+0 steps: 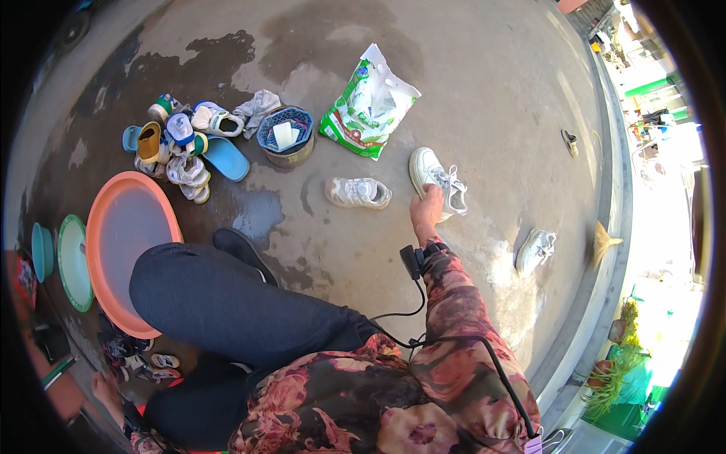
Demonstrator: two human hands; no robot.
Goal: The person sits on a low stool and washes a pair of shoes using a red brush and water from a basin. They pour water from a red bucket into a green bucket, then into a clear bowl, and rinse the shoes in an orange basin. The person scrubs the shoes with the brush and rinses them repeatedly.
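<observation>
My right hand (427, 205) grips a white lace-up sneaker (425, 168) by its sole, over the concrete floor. To its left lies another white sneaker (345, 192); a further white sneaker (532, 253) lies off to the right. My left hand (104, 387) is low at the far left, near several dark and light shoes (139, 368); its fingers are small in view and nothing can be made out in them. A green and white plastic bag (368, 108) stands beyond the sneakers. Beside it is a bucket (289, 158) with a blue basket (303, 116) holding white pieces.
A large orange basin (172, 213) of cloudy water is left of my knee, beside a green-rimmed basin (61, 249) and a teal basin (38, 252). Piled shoes and blue slippers (228, 159) lie beyond it on wet floor. A broom head (600, 244) is by the right-hand kerb.
</observation>
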